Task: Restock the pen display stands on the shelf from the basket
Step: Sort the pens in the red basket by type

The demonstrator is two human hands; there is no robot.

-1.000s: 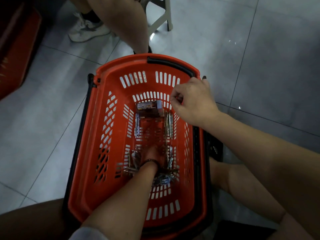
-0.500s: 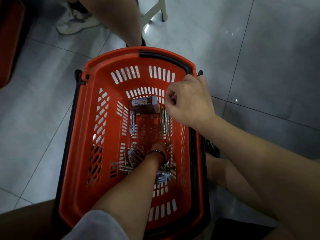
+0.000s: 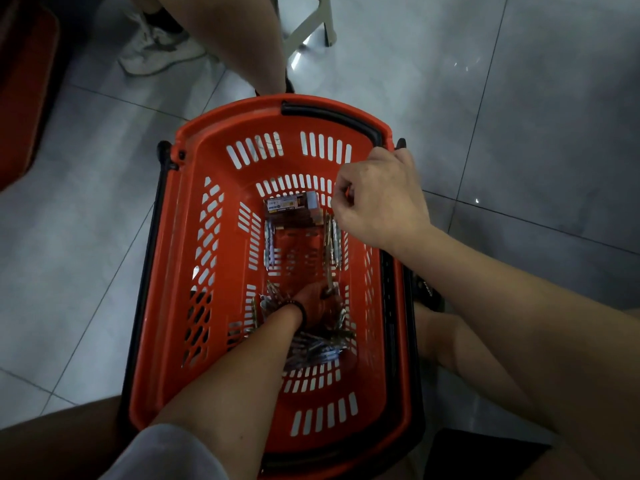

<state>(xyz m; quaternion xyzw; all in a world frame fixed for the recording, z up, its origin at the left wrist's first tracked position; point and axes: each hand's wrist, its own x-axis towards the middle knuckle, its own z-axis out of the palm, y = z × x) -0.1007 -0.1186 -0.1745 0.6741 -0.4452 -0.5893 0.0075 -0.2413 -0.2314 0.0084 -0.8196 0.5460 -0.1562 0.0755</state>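
An orange basket [image 3: 194,244] with a black handle stands on the floor below me. My left hand [image 3: 313,299] reaches down to its bottom and grips a pen among several loose pens [image 3: 311,348]. More pens [image 3: 331,242] lie along the bottom's right and left sides. A small pen box [image 3: 290,206] lies at the far end. My right hand [image 3: 377,202] hovers over the basket's right rim, fingers curled, pinching something small and orange that I cannot identify.
Another person's leg [image 3: 235,39] and white shoe [image 3: 156,50] stand just beyond the basket, beside a stool leg [image 3: 311,26]. Grey floor tiles [image 3: 519,133] lie all round. A red object [image 3: 24,84] sits at far left. My knees flank the basket.
My left hand has shifted slightly forward on the basket's bottom and closed on a pen. My right hand has stayed at the right rim. The camera view drifted a little.
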